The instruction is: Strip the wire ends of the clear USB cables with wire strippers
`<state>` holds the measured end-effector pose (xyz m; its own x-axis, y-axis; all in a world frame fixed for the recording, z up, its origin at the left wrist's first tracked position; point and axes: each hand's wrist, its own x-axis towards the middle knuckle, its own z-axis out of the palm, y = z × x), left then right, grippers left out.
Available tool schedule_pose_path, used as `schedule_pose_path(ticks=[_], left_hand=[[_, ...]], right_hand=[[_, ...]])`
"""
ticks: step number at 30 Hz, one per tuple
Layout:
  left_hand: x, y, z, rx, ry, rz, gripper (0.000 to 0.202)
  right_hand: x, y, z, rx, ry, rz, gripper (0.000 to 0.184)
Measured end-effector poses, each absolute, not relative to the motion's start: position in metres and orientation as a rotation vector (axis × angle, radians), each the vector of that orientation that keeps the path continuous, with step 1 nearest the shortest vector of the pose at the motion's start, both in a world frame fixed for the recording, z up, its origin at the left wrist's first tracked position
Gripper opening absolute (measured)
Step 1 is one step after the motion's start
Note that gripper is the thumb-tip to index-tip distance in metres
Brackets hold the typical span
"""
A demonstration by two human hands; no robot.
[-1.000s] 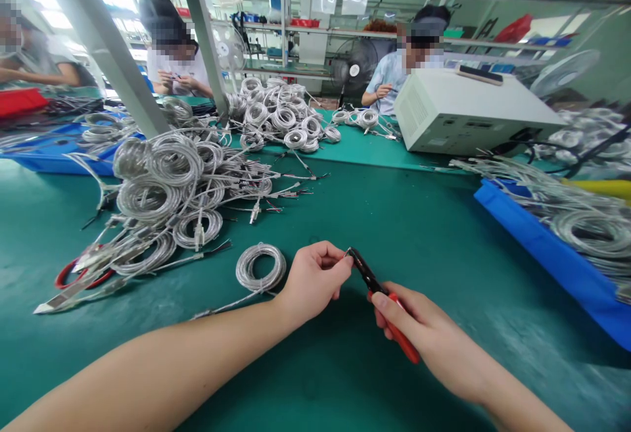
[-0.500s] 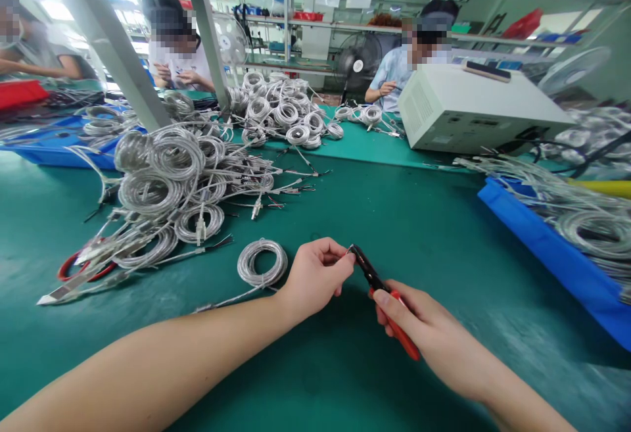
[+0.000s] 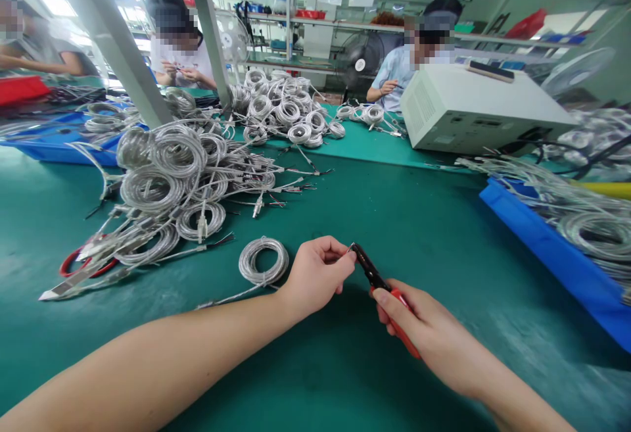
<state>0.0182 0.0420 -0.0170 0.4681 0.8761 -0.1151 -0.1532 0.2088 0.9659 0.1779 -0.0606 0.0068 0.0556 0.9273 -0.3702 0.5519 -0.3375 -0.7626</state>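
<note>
My left hand (image 3: 315, 274) is closed in a pinch on the thin wire end of a coiled silver cable (image 3: 263, 261) that lies on the green mat just to its left. My right hand (image 3: 424, 333) grips red-handled pliers (image 3: 382, 287), whose black jaws point up-left and meet the wire end at my left fingertips. Both hands hover low over the near middle of the green table (image 3: 394, 221).
A big heap of coiled silver cables (image 3: 172, 175) lies at the left, another heap (image 3: 280, 106) further back. A blue tray (image 3: 557, 248) with cables lines the right edge. A white box-shaped machine (image 3: 473, 110) stands at back right. Three people sit working across the table.
Hardly anything has changed: both hands keep their hold, and the view has shifted slightly.
</note>
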Motion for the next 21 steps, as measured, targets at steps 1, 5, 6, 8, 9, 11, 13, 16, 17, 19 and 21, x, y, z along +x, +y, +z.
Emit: schedule_pose_path(ticks=[1, 5, 6, 8, 9, 11, 13, 16, 17, 19, 21], left_hand=[[0.0180, 0.0420, -0.0174, 1.134, 0.796, 0.834, 0.025], [0.0173, 0.0418, -0.0194, 1.141, 0.789, 0.835, 0.027], [0.0171, 0.0416, -0.0198, 1.143, 0.787, 0.836, 0.027], [0.0170, 0.0415, -0.0203, 1.142, 0.782, 0.839, 0.026], [0.0170, 0.0415, -0.0203, 1.139, 0.780, 0.840, 0.026], [0.0171, 0.0417, -0.0201, 1.133, 0.779, 0.842, 0.025], [0.0172, 0.0418, -0.0199, 1.132, 0.778, 0.841, 0.024], [0.0169, 0.0415, -0.0200, 1.132, 0.771, 0.839, 0.023], [0.0169, 0.0412, -0.0202, 1.130, 0.770, 0.839, 0.023], [0.0169, 0.0406, -0.0205, 1.125, 0.771, 0.841, 0.023], [0.0171, 0.0402, -0.0208, 1.118, 0.772, 0.847, 0.023]], right_hand=[[0.1779, -0.0606, 0.0065, -1.924, -1.474, 1.203, 0.048], [0.1786, -0.0604, 0.0046, -1.917, -1.483, 1.186, 0.048], [0.1788, -0.0602, 0.0041, -1.914, -1.489, 1.181, 0.048], [0.1791, -0.0598, 0.0033, -1.912, -1.495, 1.176, 0.048], [0.1791, -0.0596, 0.0029, -1.912, -1.496, 1.174, 0.048], [0.1791, -0.0592, 0.0022, -1.913, -1.496, 1.172, 0.048], [0.1789, -0.0591, 0.0019, -1.910, -1.496, 1.171, 0.048], [0.1786, -0.0593, 0.0020, -1.913, -1.496, 1.163, 0.047], [0.1785, -0.0594, 0.0021, -1.917, -1.499, 1.159, 0.047], [0.1784, -0.0597, 0.0020, -1.929, -1.507, 1.148, 0.047], [0.1784, -0.0603, 0.0014, -1.938, -1.517, 1.135, 0.047]])
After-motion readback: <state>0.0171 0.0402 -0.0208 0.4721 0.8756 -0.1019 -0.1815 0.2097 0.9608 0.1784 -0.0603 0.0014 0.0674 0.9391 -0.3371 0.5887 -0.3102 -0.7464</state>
